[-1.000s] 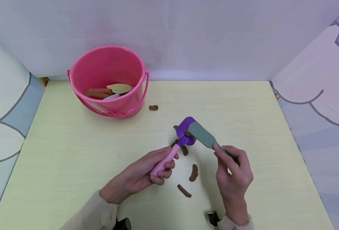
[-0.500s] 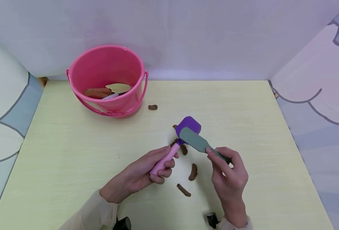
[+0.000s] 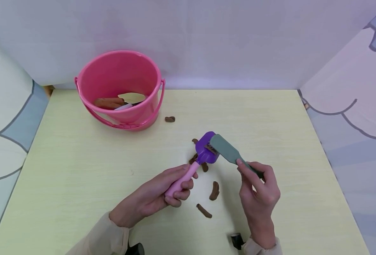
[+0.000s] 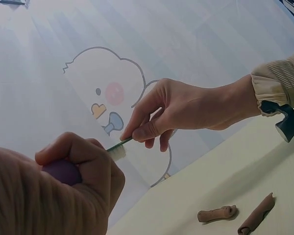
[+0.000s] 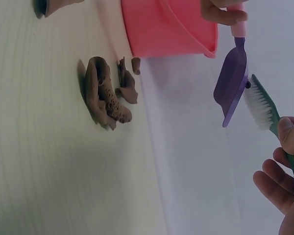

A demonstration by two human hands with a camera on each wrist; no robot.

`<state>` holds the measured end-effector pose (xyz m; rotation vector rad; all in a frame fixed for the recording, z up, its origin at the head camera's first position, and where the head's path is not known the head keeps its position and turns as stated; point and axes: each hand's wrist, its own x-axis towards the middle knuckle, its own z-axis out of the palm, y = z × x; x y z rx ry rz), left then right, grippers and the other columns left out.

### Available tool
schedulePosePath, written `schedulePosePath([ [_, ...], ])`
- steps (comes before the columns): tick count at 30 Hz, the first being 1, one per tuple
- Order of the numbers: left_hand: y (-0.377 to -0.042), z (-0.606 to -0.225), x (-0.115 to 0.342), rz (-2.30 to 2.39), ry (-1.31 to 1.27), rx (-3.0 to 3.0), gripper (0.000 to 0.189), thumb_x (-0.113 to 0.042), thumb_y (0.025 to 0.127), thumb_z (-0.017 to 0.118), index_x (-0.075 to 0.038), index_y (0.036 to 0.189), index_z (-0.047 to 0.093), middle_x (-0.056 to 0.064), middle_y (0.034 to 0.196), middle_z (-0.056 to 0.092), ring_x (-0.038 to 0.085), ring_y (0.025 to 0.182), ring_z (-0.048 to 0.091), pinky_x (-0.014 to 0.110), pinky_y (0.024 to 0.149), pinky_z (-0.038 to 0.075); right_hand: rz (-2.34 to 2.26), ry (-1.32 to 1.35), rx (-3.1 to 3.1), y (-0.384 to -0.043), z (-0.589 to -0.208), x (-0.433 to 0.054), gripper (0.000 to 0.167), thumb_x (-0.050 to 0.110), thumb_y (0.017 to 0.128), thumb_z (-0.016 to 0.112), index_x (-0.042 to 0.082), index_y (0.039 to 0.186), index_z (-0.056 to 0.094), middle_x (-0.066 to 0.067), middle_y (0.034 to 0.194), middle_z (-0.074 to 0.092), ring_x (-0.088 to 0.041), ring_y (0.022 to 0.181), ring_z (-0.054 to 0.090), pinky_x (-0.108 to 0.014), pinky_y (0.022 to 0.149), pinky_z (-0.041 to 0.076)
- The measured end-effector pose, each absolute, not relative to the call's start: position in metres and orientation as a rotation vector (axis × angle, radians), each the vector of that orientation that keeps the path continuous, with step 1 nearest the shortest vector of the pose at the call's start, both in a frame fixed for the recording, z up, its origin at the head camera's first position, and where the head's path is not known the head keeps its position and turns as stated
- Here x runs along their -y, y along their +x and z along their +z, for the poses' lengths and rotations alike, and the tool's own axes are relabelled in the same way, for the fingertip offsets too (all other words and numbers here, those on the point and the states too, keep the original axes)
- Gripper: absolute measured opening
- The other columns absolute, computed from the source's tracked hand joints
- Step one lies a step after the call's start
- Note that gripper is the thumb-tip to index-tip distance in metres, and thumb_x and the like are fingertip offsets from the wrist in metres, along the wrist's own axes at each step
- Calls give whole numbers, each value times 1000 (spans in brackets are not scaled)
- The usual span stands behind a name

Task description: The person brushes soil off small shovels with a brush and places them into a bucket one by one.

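Observation:
In the head view my left hand (image 3: 156, 194) grips the pink handle of a small purple shovel (image 3: 203, 150), its blade raised above the table. A brown piece (image 3: 210, 149) lies in the blade. My right hand (image 3: 260, 193) pinches the handle of a green brush (image 3: 227, 148) over the blade's right edge. White bristles (image 5: 259, 106) show in the right wrist view, facing the shovel blade, with a dark bit between them. Brown curled pieces (image 5: 105, 93) lie on the table below, some partly hidden by the shovel in the head view.
A pink bucket (image 3: 154, 106) with its handle down stands at the table's back left, holding brown pieces and a pale yellow thing. One small brown piece (image 3: 170, 119) lies beside it. Two more, a brown piece (image 3: 214, 191) and a thin brown roll (image 3: 204, 211), lie nearer me.
The brush swept left across the shovel toward its handle, then came back to the right. The brown piece in the blade shows again. My left hand has barely moved.

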<state>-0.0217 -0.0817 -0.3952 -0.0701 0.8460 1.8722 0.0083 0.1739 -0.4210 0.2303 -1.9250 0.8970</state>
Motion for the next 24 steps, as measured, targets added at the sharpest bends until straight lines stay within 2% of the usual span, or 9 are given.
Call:
schedulePosePath([
  [7, -20, -394, 83, 1869, -66, -852, 29, -39, 113, 42, -13, 121, 50, -7, 80, 48, 1, 60, 41, 10, 48, 33, 906, 179, 1969, 8, -421, -178, 28, -19, 77, 78, 1, 96, 83, -28, 85, 65, -17, 76, 63, -7, 81, 46],
  [10, -20, -393, 84, 1868, -63, -854, 29, -38, 113, 41, -13, 123, 51, -7, 81, 48, 1, 60, 40, 10, 49, 32, 908, 144, 1953, 7, -418, -177, 28, -20, 76, 78, 0, 95, 83, -29, 85, 64, -13, 78, 64, -7, 81, 47],
  [13, -21, -393, 84, 1866, -59, -861, 29, -39, 113, 42, -13, 122, 51, -7, 80, 47, 1, 60, 40, 10, 48, 32, 924, 148, 1929, 8, -414, -176, 19, -14, 81, 79, 0, 93, 83, -29, 84, 64, -9, 80, 65, -7, 81, 48],
  [16, -21, -393, 83, 1866, -49, -869, 30, -40, 112, 43, -12, 121, 50, -7, 79, 47, 1, 59, 40, 10, 48, 31, 932, 200, 1916, 9, -411, -173, 4, 1, 89, 79, -1, 91, 83, -28, 82, 64, -12, 78, 64, -8, 80, 47],
  [20, -23, -393, 83, 1865, -39, -865, 29, -39, 113, 42, -12, 120, 48, -7, 80, 47, 1, 59, 40, 10, 49, 32, 923, 296, 1944, 12, -410, -170, 19, 16, 97, 75, 0, 92, 83, -26, 83, 64, -18, 73, 60, -9, 77, 45],
  [24, -23, -394, 82, 1861, -42, -851, 29, -40, 113, 41, -12, 120, 47, -6, 80, 47, 0, 59, 41, 10, 48, 32, 891, 340, 1997, 15, -412, -170, 23, 18, 101, 69, 2, 95, 83, -24, 85, 65, -22, 71, 58, -10, 75, 44],
])
